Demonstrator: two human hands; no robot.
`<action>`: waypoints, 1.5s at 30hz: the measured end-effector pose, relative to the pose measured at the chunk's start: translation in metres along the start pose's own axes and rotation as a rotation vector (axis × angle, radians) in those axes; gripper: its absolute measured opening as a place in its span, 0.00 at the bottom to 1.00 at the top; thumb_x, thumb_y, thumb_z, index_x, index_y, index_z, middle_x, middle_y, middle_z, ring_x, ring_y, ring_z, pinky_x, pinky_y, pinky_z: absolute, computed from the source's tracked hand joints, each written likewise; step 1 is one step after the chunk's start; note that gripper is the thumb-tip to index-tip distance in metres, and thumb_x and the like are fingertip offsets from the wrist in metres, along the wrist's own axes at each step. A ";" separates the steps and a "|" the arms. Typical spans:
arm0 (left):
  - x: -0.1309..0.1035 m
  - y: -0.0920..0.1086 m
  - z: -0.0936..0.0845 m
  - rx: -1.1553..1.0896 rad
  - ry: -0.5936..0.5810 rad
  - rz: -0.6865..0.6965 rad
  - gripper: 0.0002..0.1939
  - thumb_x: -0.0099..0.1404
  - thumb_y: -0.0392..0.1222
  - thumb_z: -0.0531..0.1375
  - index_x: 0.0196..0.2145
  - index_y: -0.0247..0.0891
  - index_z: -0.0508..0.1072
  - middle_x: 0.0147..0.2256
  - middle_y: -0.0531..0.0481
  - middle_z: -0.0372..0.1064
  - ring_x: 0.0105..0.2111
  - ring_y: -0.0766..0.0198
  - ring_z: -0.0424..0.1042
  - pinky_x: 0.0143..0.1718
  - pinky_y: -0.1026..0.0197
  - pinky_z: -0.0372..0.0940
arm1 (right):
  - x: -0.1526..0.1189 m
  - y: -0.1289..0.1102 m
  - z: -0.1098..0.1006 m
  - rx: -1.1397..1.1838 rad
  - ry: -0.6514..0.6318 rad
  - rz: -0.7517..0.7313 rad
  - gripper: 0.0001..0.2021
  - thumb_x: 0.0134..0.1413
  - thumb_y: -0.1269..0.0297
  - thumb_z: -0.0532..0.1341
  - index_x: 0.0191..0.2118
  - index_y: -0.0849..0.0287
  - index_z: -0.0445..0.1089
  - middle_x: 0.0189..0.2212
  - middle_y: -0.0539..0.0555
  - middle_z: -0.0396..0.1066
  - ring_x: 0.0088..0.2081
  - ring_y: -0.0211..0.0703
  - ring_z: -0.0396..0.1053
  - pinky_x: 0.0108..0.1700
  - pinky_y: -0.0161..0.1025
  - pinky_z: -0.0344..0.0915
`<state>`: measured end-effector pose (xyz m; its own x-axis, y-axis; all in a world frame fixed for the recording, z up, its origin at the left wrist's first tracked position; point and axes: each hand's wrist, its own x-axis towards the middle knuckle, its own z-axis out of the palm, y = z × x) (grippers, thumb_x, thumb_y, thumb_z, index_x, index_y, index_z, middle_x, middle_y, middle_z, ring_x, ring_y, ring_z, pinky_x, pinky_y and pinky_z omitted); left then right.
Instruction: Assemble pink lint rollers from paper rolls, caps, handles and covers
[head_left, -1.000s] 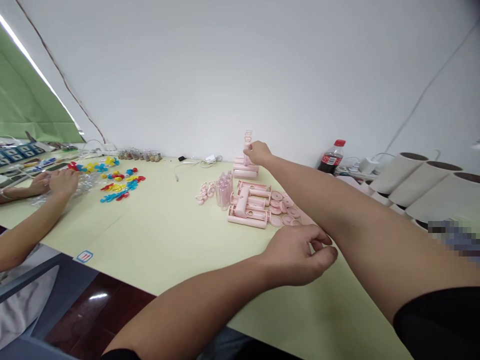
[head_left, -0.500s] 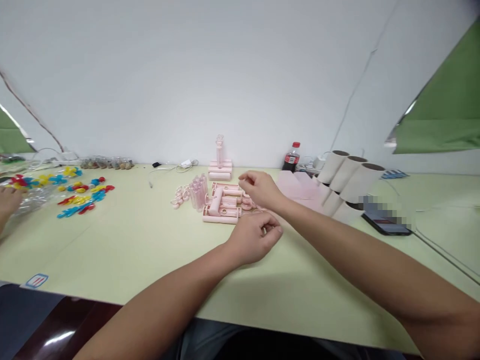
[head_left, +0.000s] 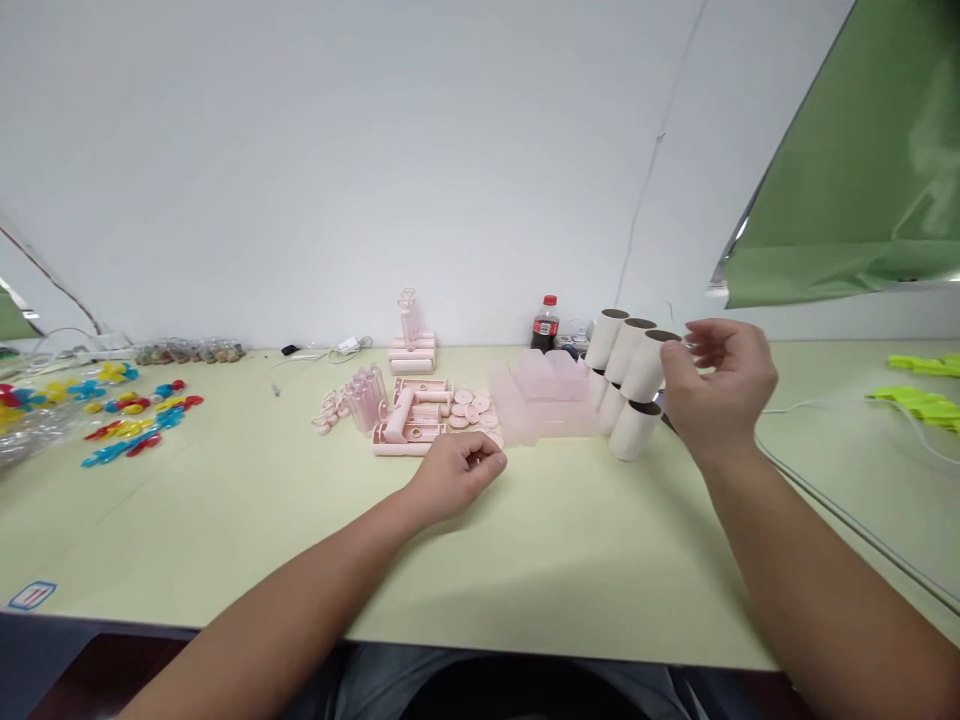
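My right hand [head_left: 720,385] is raised at the right edge of a stack of whitish cardboard tubes [head_left: 643,368]. Its thumb and curved fingers are apart with nothing seen between them; the thumb overlaps the nearest upper tube, and I cannot tell whether it touches. On the table, my left hand [head_left: 459,475] lies with fingers curled in toward the thumb, nothing showing in them. Just beyond it are pink plastic frames [head_left: 409,432] and small pink discs [head_left: 465,408]. Translucent pink boxes [head_left: 551,385] sit between the discs and the tubes.
Clear pink tubes [head_left: 366,398] stand left of the frames, beside small pink rings [head_left: 328,412]. A pink assembly [head_left: 411,352] and a cola bottle [head_left: 545,325] are near the wall. Colourful plastic pieces [head_left: 139,430] lie left, yellow-green pieces [head_left: 922,405] right. A white cable [head_left: 832,490] crosses the table.
My right hand has moved right, from above the pink parts to the cardboard tubes, and its fingers have spread. My left hand stays near the frames. The view has turned right.
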<state>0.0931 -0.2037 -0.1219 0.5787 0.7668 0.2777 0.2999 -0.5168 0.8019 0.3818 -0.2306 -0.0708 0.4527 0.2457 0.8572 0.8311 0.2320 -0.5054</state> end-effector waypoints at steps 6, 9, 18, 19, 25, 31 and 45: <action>0.002 -0.005 0.000 0.033 -0.038 -0.027 0.12 0.63 0.46 0.57 0.28 0.36 0.71 0.23 0.55 0.63 0.24 0.70 0.58 0.26 0.66 0.54 | 0.001 0.018 0.013 -0.208 -0.196 0.239 0.38 0.39 0.57 0.67 0.58 0.58 0.54 0.51 0.63 0.61 0.55 0.64 0.60 0.56 0.61 0.57; 0.001 -0.004 0.000 0.059 -0.105 -0.017 0.11 0.64 0.45 0.57 0.30 0.36 0.74 0.25 0.54 0.66 0.25 0.69 0.60 0.27 0.66 0.54 | -0.002 0.017 0.017 -0.227 -0.245 0.294 0.41 0.37 0.57 0.66 0.59 0.57 0.51 0.54 0.63 0.60 0.57 0.66 0.57 0.59 0.62 0.54; -0.006 0.002 0.000 0.186 -0.340 0.007 0.12 0.64 0.46 0.56 0.37 0.38 0.77 0.26 0.52 0.69 0.25 0.68 0.63 0.25 0.66 0.55 | -0.005 0.015 0.018 -0.221 -0.306 0.365 0.40 0.38 0.59 0.63 0.59 0.56 0.49 0.57 0.66 0.58 0.59 0.66 0.57 0.58 0.60 0.56; -0.006 0.002 0.000 0.185 -0.332 0.013 0.13 0.64 0.46 0.56 0.37 0.38 0.77 0.27 0.52 0.69 0.25 0.68 0.63 0.26 0.66 0.56 | -0.005 0.016 0.019 -0.217 -0.304 0.370 0.39 0.38 0.59 0.63 0.59 0.56 0.49 0.57 0.66 0.59 0.58 0.66 0.57 0.58 0.59 0.56; -0.002 0.001 -0.003 0.184 -0.229 0.074 0.12 0.64 0.45 0.56 0.37 0.37 0.78 0.28 0.51 0.71 0.27 0.67 0.64 0.28 0.65 0.57 | -0.004 0.021 0.021 -0.165 -0.262 0.407 0.31 0.36 0.59 0.65 0.49 0.54 0.51 0.51 0.63 0.63 0.51 0.61 0.64 0.53 0.55 0.60; -0.001 0.001 -0.006 0.169 -0.161 0.082 0.12 0.65 0.45 0.56 0.36 0.37 0.77 0.28 0.52 0.70 0.26 0.68 0.64 0.29 0.66 0.57 | -0.005 0.027 0.024 -0.127 -0.229 0.436 0.26 0.37 0.55 0.65 0.39 0.50 0.50 0.44 0.56 0.62 0.47 0.58 0.65 0.50 0.56 0.62; 0.000 -0.001 -0.004 0.238 -0.153 0.063 0.13 0.65 0.46 0.55 0.36 0.37 0.77 0.29 0.51 0.72 0.27 0.66 0.66 0.29 0.64 0.58 | -0.004 0.024 0.022 -0.091 -0.199 0.427 0.21 0.40 0.59 0.65 0.37 0.51 0.51 0.42 0.56 0.64 0.44 0.55 0.65 0.47 0.53 0.62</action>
<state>0.0897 -0.2019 -0.1201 0.7038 0.6735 0.2258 0.4186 -0.6501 0.6342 0.3928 -0.2052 -0.0884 0.6969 0.4784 0.5344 0.6130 -0.0105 -0.7900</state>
